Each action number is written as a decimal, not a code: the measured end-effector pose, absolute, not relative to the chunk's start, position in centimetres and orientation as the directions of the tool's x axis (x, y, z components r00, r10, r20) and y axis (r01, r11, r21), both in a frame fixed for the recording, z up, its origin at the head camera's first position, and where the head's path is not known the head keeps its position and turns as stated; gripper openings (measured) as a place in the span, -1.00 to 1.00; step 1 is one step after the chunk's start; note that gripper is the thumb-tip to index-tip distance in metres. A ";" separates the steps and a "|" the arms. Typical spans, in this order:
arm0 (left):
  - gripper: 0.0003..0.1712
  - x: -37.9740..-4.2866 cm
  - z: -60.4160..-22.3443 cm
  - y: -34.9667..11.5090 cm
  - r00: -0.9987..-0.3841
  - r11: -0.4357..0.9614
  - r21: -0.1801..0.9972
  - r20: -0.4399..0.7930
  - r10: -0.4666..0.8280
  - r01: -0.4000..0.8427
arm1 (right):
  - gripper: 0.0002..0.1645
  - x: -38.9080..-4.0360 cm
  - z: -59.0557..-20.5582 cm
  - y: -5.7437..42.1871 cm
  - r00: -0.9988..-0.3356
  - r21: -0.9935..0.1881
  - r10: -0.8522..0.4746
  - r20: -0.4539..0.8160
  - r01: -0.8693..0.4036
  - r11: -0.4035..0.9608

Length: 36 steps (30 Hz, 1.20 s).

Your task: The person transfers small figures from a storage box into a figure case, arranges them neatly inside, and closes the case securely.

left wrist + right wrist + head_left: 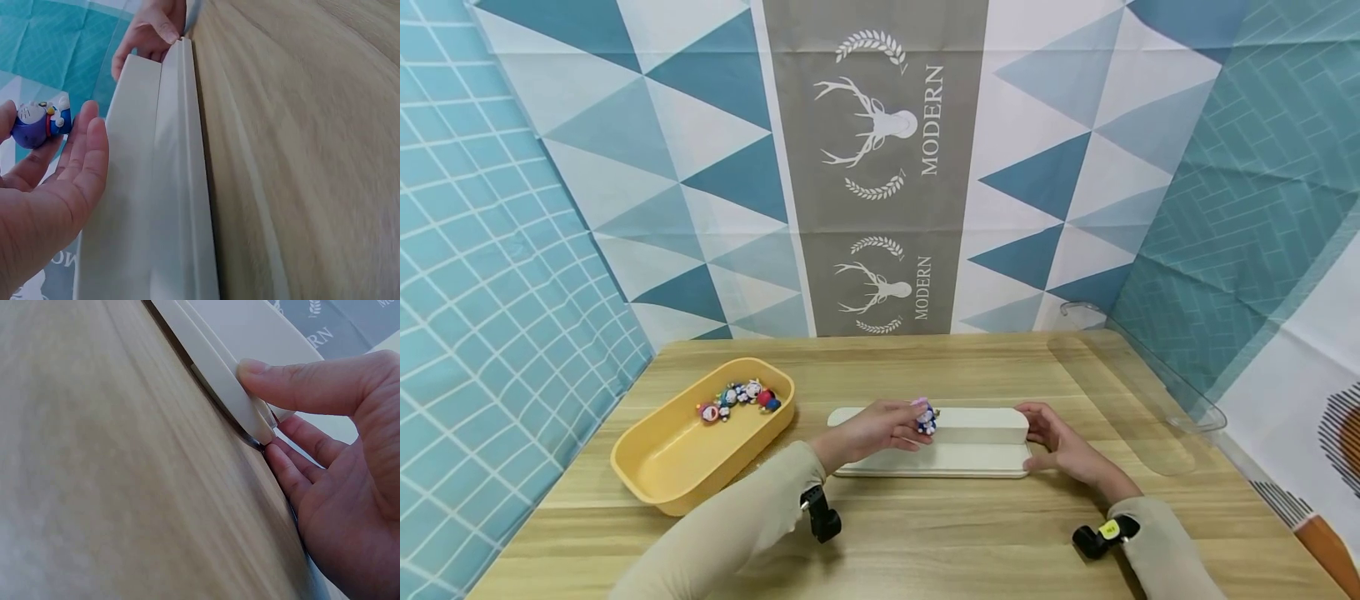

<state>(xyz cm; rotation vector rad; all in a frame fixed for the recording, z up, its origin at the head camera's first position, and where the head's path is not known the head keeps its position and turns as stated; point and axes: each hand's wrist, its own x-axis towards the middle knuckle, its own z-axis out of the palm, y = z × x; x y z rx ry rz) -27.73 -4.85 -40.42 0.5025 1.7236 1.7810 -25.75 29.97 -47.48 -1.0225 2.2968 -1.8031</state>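
My left hand (876, 433) pinches a small blue-and-white cat figurine (927, 417) between thumb and fingers, above the left-middle part of a white two-step display stand (958, 457). In the left wrist view the figurine (40, 122) has a whiskered white face and a red band, and it is held apart from the stand (134, 156). My right hand (1063, 446) grips the stand's right end. The right wrist view shows the thumb (269, 375) on the stand's front edge, with the other fingers bent around its end.
A yellow tub (700, 458) at the left holds several small figurines (709, 412) near its far side. A clear plastic cover (1127, 392) lies on the wooden table (925, 542) at the right. Patterned cloth (880, 167) hangs behind the table.
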 end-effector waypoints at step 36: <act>-0.69 -25.7 -43.0 2.7 -0.824 0.163 0.982 -0.018 0.566 0.091 | -0.04 -25.7 -47.3 29.9 -0.801 -0.895 -0.509 0.314 -0.429 0.123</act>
